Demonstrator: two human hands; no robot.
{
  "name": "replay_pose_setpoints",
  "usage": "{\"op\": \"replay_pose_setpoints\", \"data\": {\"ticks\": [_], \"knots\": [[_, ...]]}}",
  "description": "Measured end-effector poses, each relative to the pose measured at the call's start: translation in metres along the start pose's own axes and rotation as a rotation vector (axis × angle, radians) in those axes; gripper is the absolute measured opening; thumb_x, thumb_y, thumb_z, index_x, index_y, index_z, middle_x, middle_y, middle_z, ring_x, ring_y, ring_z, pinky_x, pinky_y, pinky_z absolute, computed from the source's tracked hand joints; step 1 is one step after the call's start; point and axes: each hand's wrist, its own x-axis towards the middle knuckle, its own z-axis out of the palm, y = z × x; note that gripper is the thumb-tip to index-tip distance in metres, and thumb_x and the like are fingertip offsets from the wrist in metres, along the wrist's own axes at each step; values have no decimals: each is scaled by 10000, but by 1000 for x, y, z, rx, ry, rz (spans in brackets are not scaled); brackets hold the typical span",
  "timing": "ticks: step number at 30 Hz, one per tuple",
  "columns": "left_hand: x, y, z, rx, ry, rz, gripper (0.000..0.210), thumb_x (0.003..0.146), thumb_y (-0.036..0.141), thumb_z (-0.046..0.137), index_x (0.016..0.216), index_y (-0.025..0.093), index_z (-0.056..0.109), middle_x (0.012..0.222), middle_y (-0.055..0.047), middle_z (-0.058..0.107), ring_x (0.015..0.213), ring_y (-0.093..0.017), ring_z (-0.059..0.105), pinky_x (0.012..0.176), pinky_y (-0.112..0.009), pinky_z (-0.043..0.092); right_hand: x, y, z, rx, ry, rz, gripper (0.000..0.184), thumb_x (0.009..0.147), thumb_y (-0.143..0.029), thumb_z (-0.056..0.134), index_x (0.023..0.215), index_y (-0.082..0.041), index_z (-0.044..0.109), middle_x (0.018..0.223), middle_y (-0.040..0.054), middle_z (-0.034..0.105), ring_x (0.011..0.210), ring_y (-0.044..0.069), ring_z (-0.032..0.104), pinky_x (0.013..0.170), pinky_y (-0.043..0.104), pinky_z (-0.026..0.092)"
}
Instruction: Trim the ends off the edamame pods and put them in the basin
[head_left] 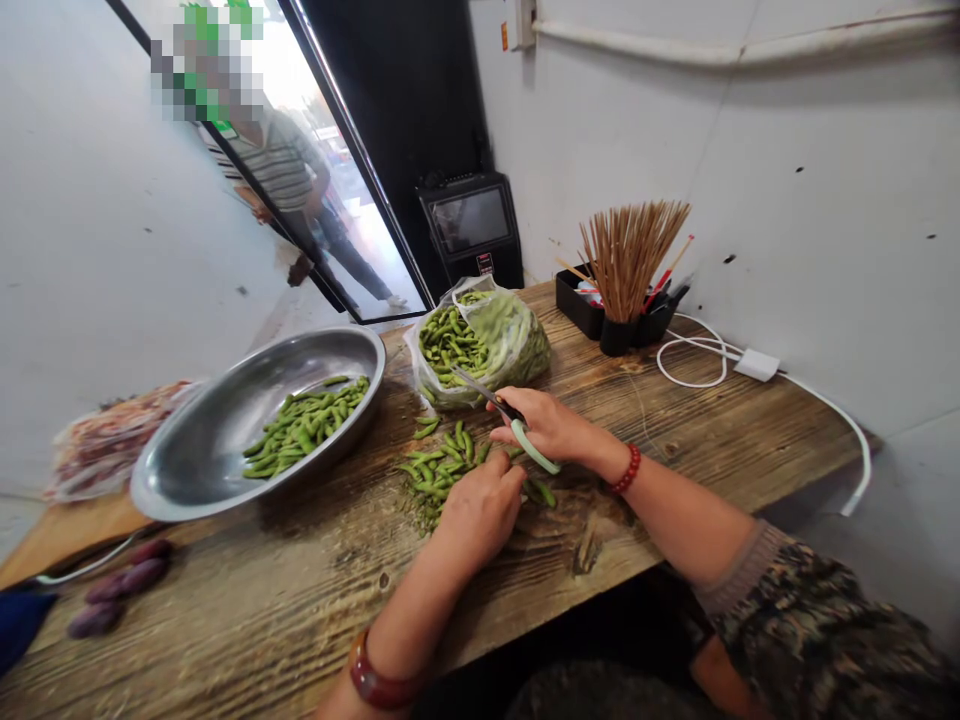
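Note:
My right hand (544, 425) holds a pair of scissors (536, 452) with pale green handles. The blades point up and left, toward the plastic bag. Close beside it, my left hand (484, 505) is closed, its fingers curled at the edge of a loose pile of edamame pods (435, 475); what is between the fingertips is hidden. Behind the hands stands a clear plastic bag (517, 345) full of edamame pods. To the left, a large steel bowl (195, 430) contains more pods, gathered on its right side. Small green trimmings lie around the pile.
The wooden table (322, 600) carries a black holder (581, 305) with many thin sticks (626, 255), and a white cable (757, 365). Purple tubers (124, 585) and bagged meat (112, 435) are at left. Beyond stand a black speaker (472, 225) and a person (281, 165) by the door.

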Motion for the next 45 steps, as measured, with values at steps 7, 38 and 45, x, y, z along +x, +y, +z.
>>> {"op": "replay_pose_setpoints", "data": {"ticks": [7, 38, 45], "knots": [[4, 2, 1, 20, -61, 23, 309, 944, 197, 376, 1054, 203, 665, 946, -105, 599, 840, -234, 622, 716, -344, 494, 0, -2, 0, -5, -10, 14, 243, 832, -257, 676, 988, -147, 525, 917, 60, 605, 809, 181, 566, 757, 292, 450], [-8, -44, -14, -1862, 499, -431, 262, 668, 226, 772, 882, 126, 658, 720, -4, 596, 498, -31, 410, 403, -137, 242, -3, -9, -4, 9, -69, -25, 341, 813, -333, 694, 1059, -144, 552, 963, 75, 620, 860, 201, 565, 795, 326, 456], [-9, -47, -16, -1882, 558, -416, 250, 687, 263, 770, 845, 135, 625, 735, 0, 594, 497, -32, 427, 401, -133, 258, -7, -15, -2, -24, -186, -57, 456, 773, -386, 741, 1096, -130, 544, 1005, 103, 624, 895, 222, 569, 814, 349, 460]]}}
